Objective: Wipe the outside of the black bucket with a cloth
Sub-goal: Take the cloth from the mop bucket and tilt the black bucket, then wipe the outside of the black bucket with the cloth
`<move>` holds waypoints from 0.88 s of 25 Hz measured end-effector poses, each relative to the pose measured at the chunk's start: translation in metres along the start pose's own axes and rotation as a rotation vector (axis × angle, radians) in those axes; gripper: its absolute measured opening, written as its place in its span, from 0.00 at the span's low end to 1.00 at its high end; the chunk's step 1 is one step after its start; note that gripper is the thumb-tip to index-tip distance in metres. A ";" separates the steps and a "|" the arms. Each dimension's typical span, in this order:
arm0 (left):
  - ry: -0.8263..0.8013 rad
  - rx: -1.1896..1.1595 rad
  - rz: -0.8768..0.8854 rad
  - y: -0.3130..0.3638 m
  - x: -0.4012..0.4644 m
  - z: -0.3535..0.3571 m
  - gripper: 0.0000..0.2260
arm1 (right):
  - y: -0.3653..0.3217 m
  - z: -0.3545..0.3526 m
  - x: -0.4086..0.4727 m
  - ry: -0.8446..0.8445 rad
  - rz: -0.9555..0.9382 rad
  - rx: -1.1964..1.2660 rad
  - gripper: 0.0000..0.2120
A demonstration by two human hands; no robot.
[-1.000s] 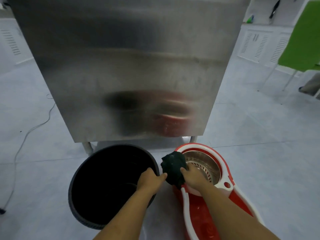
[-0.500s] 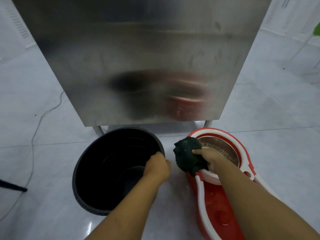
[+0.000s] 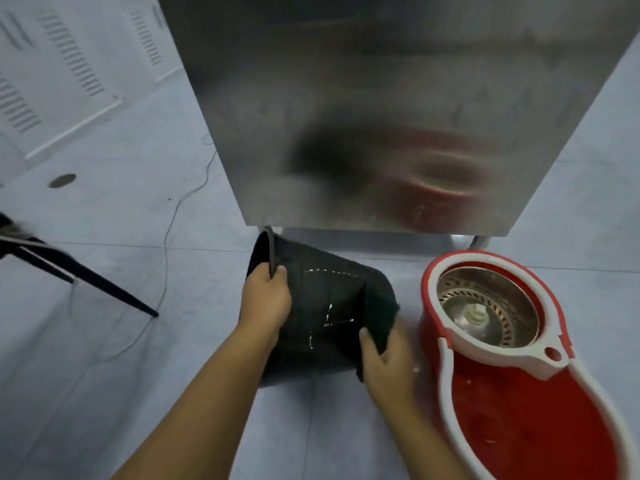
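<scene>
The black bucket (image 3: 322, 306) lies tipped on its side on the floor, its mouth turned left and its outer wall facing up, with white marks on it. My left hand (image 3: 265, 301) grips the rim at the bucket's left end. My right hand (image 3: 388, 362) presses a dark green cloth (image 3: 379, 315) against the bucket's right end, near its base. Part of the cloth is hidden under my fingers.
A red and white spin mop bucket (image 3: 519, 393) with a steel basket stands close on the right. A tall stainless steel panel (image 3: 381, 109) on legs rises just behind. A black chair leg (image 3: 93, 282) and a thin cable (image 3: 169, 237) lie to the left.
The bucket has gone from standing upright to lying on its side. My right hand brought the cloth from above the red bucket onto the black bucket's wall. The view shifted right.
</scene>
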State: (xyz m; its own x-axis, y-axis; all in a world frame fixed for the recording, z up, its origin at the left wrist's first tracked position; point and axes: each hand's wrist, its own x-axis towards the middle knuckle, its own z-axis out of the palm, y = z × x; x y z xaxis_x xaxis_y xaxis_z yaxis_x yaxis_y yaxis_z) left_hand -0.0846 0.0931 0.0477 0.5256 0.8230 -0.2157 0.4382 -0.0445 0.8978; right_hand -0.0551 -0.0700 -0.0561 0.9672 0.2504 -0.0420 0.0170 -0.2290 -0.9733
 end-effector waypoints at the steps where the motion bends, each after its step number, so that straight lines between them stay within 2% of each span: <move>1: 0.032 -0.065 -0.013 0.004 -0.011 -0.005 0.12 | -0.001 0.012 -0.018 0.013 -0.089 -0.009 0.29; 4: 0.043 -0.173 -0.055 0.015 -0.042 -0.015 0.12 | -0.019 0.037 -0.058 0.026 -0.316 -0.097 0.36; 6: 0.001 -0.190 -0.080 0.024 -0.053 -0.020 0.13 | -0.045 0.046 -0.064 -0.027 -0.553 -0.205 0.34; 7: -0.023 -0.184 -0.089 0.027 -0.055 -0.022 0.13 | -0.054 0.045 -0.053 -0.024 -0.611 -0.235 0.30; 9: -0.047 -0.163 -0.084 0.030 -0.054 -0.025 0.13 | -0.059 0.034 -0.020 0.026 -0.523 -0.202 0.25; 11: -0.046 -0.138 -0.058 0.031 -0.052 -0.030 0.13 | -0.039 0.017 0.001 0.119 -0.314 -0.121 0.24; 13: -0.045 -0.131 -0.045 0.029 -0.050 -0.033 0.13 | -0.020 0.016 -0.015 0.162 -0.171 -0.056 0.26; 14: -0.046 -0.133 -0.048 0.029 -0.049 -0.034 0.12 | -0.016 0.023 -0.035 0.149 -0.179 -0.060 0.32; 15: -0.043 -0.143 -0.057 0.028 -0.048 -0.035 0.12 | -0.021 0.034 -0.055 0.117 -0.278 -0.112 0.37; 17: -0.050 -0.148 -0.074 0.028 -0.046 -0.035 0.13 | -0.040 0.047 -0.071 0.055 -0.524 -0.230 0.39; 19: -0.080 -0.126 -0.048 0.029 -0.045 -0.035 0.14 | -0.061 0.042 -0.040 0.034 -0.625 -0.255 0.32; 20: -0.095 -0.096 -0.014 0.030 -0.045 -0.036 0.14 | -0.069 0.033 -0.020 0.028 -0.582 -0.238 0.27; 22: -0.112 -0.034 0.068 0.034 -0.047 -0.038 0.16 | -0.069 0.011 0.014 0.028 -0.383 -0.139 0.17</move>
State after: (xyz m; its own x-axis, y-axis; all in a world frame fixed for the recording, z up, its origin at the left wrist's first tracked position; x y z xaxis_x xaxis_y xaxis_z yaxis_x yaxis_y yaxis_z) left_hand -0.1219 0.0744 0.1027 0.6323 0.7501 -0.1937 0.3747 -0.0773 0.9239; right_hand -0.0453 -0.0406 0.0078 0.8909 0.3170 0.3251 0.4091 -0.2495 -0.8777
